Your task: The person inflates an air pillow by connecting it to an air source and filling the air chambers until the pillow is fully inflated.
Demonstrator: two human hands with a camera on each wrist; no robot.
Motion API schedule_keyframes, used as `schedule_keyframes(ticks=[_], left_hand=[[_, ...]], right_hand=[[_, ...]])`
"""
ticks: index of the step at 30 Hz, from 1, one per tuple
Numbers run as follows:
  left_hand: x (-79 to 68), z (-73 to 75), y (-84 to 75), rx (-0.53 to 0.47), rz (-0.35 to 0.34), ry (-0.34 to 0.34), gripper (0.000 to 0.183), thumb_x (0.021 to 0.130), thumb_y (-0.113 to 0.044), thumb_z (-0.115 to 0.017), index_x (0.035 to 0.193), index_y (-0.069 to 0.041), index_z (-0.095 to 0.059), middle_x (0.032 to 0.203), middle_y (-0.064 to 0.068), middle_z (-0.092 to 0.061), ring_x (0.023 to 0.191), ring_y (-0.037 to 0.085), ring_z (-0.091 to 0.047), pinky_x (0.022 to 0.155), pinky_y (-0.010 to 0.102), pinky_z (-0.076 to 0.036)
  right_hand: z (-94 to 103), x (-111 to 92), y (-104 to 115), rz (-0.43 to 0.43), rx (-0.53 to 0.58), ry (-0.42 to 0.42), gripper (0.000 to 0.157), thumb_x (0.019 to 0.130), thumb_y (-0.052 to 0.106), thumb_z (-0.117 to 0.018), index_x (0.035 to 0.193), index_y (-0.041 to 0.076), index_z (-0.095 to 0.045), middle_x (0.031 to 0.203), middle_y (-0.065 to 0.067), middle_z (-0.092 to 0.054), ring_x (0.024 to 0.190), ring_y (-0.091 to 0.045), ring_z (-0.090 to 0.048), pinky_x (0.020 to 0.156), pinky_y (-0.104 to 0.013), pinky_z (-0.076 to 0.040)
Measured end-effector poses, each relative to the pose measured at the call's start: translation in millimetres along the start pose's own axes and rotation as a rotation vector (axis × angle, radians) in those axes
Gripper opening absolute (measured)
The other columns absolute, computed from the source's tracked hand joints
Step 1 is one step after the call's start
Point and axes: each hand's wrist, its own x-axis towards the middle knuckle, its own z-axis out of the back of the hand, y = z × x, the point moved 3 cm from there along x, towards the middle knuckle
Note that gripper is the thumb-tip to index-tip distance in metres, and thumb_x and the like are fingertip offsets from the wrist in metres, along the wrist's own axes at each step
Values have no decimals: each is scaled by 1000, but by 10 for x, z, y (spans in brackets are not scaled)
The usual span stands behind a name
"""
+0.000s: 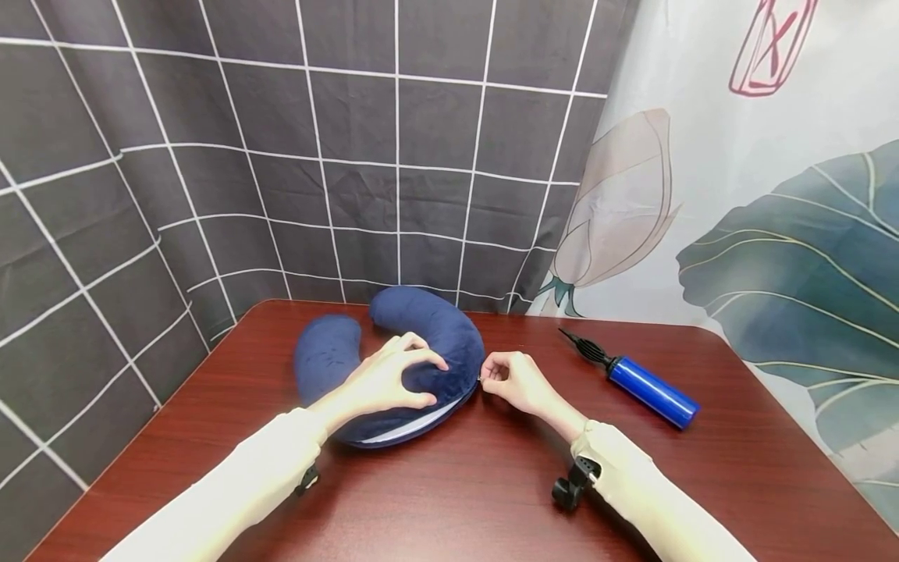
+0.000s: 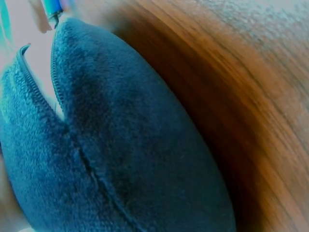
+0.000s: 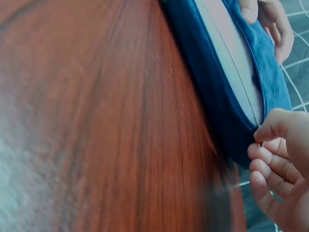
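Observation:
A dark blue U-shaped plush neck pillow [image 1: 449, 336] lies on the table, its zipper gaping along the near outer edge over a white inner part [image 1: 410, 428]. My left hand [image 1: 382, 375] holds the pillow from above, thumb and fingers curved on the plush just behind the opening. At the right end of the gap, thumb and forefinger of my right hand [image 1: 516, 382] pinch the small zipper pull [image 3: 261, 143]. The zipper's teeth [image 2: 54, 72] part in a V in the left wrist view, with a closed seam below.
A blue hand pump [image 1: 653, 390] with a black nozzle lies right of the pillow on the red-brown wooden table [image 1: 449, 507]. Behind the table hang a dark checked curtain [image 1: 351, 195] and a pale flowered curtain [image 1: 702, 195]. A black wrist camera [image 1: 576, 484] sits below the right sleeve.

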Motion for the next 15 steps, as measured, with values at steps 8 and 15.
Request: schedule_keyframes(ticks=[8,15], left_hand=[[-4,-17,3,2,-1,4,41,74,-45,-82,112,-46,-66,114,-14,-52,111,7,-50,87,30,-51],[0,-15,-3,15,-7,-9,40,75,-43,-82,112,-45,-66,113,-14,-52,110,8,-50,87,30,-51]], right_hand=[[-53,-57,51,9,13,9,10,77,3,-70,74,12,-65,67,1,-61,62,-5,-52,60,-19,-45],[-98,-96,124,27,40,49,9,78,5,-70,75,13,-67,69,2,-63,63,-5,-54,62,-19,-48]])
